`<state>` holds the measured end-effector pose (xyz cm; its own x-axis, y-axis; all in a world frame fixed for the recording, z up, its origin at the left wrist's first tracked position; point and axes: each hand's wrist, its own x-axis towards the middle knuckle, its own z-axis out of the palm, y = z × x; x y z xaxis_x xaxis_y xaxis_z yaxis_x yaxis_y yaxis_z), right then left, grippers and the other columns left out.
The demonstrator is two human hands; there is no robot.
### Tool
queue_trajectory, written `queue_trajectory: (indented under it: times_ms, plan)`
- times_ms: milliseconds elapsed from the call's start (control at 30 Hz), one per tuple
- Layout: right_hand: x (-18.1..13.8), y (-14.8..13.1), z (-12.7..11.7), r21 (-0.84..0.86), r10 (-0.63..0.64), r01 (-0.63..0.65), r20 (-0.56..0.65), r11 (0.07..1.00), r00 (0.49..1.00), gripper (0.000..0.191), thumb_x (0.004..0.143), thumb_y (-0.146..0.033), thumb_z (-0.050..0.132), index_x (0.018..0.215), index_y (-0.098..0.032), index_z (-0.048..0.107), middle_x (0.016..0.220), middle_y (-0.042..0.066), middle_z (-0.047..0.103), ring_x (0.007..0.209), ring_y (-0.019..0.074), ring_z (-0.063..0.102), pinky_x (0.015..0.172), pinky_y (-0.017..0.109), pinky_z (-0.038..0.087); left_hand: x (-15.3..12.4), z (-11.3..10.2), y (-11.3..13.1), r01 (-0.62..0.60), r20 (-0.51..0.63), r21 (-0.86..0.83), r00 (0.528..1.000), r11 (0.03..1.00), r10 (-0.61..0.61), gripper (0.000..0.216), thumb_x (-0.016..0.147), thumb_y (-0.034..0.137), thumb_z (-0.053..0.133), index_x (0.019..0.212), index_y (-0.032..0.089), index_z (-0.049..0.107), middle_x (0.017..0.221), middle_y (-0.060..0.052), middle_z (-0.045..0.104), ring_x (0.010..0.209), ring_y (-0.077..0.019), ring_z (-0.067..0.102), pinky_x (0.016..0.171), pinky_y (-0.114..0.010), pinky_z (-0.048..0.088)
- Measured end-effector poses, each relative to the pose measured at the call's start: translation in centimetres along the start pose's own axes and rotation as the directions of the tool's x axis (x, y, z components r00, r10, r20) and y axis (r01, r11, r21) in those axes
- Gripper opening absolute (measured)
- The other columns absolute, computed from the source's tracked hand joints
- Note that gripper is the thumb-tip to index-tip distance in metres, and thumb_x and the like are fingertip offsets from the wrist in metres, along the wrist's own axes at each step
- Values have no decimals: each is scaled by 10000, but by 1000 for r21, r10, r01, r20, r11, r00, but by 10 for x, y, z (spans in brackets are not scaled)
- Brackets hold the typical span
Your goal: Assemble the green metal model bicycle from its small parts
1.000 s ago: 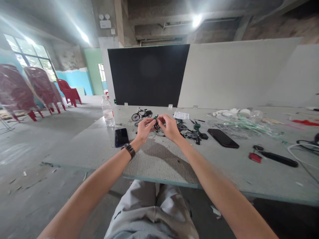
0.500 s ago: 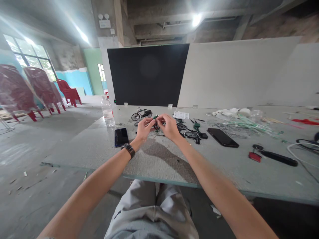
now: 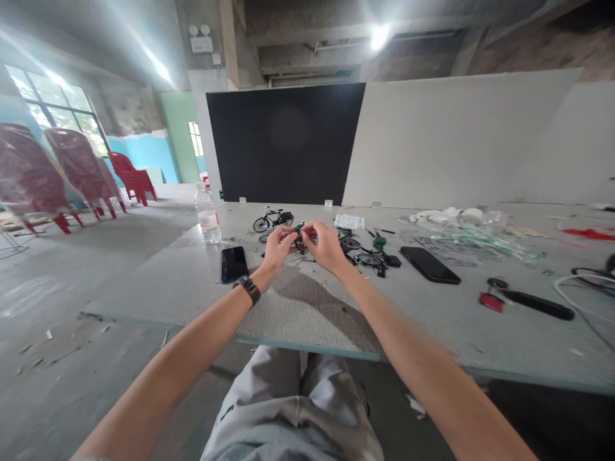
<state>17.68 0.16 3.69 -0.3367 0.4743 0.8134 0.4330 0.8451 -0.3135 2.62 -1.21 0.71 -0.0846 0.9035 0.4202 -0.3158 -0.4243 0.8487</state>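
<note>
My left hand [image 3: 278, 248] and my right hand [image 3: 323, 244] meet above the table, fingers pinched on a small green model bicycle [image 3: 300, 242]. One dark wheel of it shows between the fingertips; the rest is mostly covered. Behind the hands stands a finished-looking black model bicycle [image 3: 273, 221] on two wheels. Right of my right hand lie loose model bicycle wheels [image 3: 369, 258] and dark and green parts [image 3: 379, 242]. A black watch sits on my left wrist.
On the grey table [image 3: 192, 307] are a phone [image 3: 234, 264] at left, another phone [image 3: 430, 265] at right, a water bottle [image 3: 207, 218], a printed sheet [image 3: 349, 221], clear plastic wrapping [image 3: 480, 234], a black-handled tool [image 3: 541, 305] and cables. A black panel [image 3: 286, 147] stands behind.
Both hands stay in nearly the same place, still pinching the small model bicycle. Only slight finger movement shows.
</note>
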Motion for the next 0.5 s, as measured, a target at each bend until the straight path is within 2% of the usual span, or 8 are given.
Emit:
queue_trajectory:
  times_ms: [233, 367, 500]
  plan:
    - [-1, 4, 3, -3, 0, 0, -1, 1000, 1000, 76, 940, -269, 522, 923, -219, 576, 890, 67, 661, 804, 209, 633, 737, 341, 511, 1, -1, -1, -9, 7, 38, 1000, 999, 9, 276, 782, 390, 745, 917, 195, 604, 812, -12, 650, 771, -144, 633, 674, -260, 540]
    - [0, 3, 0, -45, -17, 17, -14, 999, 1000, 93, 945, -274, 534, 908, -224, 603, 909, 77, 684, 882, 236, 635, 797, 370, 509, 0, 0, 0, -3, 6, 7, 1000, 1000, 3, 299, 772, 382, 767, 930, 183, 610, 821, -23, 663, 767, -145, 641, 684, -267, 547]
    - [1, 0, -4, -55, -42, 44, 37, 997, 998, 158, 977, -320, 517, 958, -224, 642, 951, 86, 706, 932, 258, 640, 828, 399, 509, -1, 0, 3, -9, 9, 8, 1000, 1000, 9, 343, 761, 418, 787, 925, 168, 619, 900, -48, 679, 806, -154, 654, 720, -287, 556]
